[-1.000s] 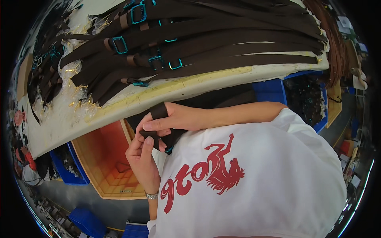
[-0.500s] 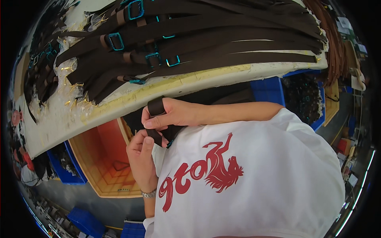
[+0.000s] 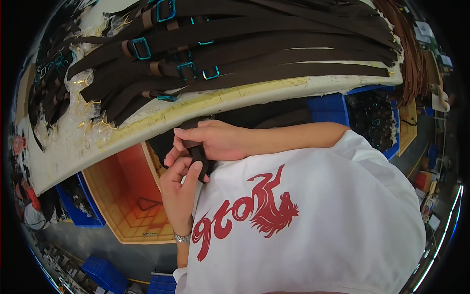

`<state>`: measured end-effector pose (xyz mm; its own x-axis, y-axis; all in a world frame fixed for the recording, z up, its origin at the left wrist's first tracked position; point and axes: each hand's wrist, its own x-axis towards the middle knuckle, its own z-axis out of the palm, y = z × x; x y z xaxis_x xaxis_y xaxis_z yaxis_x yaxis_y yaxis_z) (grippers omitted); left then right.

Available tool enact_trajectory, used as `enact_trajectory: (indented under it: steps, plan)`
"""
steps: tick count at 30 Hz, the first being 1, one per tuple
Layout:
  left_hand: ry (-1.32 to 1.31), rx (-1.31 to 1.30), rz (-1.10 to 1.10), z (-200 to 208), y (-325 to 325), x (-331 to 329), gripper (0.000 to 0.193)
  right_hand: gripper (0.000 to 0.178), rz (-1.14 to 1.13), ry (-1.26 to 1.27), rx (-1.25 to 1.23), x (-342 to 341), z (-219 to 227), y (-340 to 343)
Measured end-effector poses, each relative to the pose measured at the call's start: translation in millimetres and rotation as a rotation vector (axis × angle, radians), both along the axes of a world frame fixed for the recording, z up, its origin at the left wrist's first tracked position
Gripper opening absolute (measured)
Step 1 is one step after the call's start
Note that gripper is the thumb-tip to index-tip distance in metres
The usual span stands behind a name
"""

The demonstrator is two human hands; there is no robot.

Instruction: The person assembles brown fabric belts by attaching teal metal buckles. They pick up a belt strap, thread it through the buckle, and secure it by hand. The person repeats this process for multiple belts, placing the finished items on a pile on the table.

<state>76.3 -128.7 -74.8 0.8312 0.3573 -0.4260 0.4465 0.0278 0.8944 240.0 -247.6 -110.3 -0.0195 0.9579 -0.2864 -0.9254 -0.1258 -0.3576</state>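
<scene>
A dark brown belt (image 3: pixel 198 156) is bunched between my hands, close to my body and just below the table edge. My left hand (image 3: pixel 178 193), with a metal watch at the wrist, pinches the lower part of the strap between thumb and fingers. Above it, my right hand (image 3: pixel 215 138) is closed around the upper fold, thumb stretched to the left. My fingers hide much of the held part. On the table (image 3: pixel 73 159) lie many dark brown belts (image 3: pixel 293 45) with blue-green buckles (image 3: pixel 142 48), several in plastic wrap.
An orange-yellow bin (image 3: pixel 122 235) stands at the left under the table. Blue crates flank it and my right arm; one crate (image 3: pixel 328 111) sits beside a pile of dark belts (image 3: pixel 374 122). Reddish-brown straps (image 3: pixel 416 54) hang off the table's right end.
The strap loop that stood up by my right hand has been folded down. My right thumb has lifted and moved left; my left fingers have moved slightly right along the strap.
</scene>
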Motion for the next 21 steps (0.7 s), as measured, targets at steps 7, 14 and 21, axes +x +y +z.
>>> enact_trajectory:
  steps: [7, 14, 21]
  plan:
    - [-0.242, -0.002, 0.380, -18.8, -29.0, 22.8, 0.022, 0.054, -0.048, -0.285, -0.081, -8.5, -12.3, 5.5]
    - [-0.147, 0.394, 0.094, -14.4, -17.2, 13.6, 0.016, 0.058, -0.033, -0.236, -0.175, -15.5, -27.1, 3.7]
    - [-0.248, 0.874, 0.041, -29.7, -7.2, 18.0, 0.010, 0.060, -0.105, -0.367, -0.203, -21.1, -27.5, 11.5]
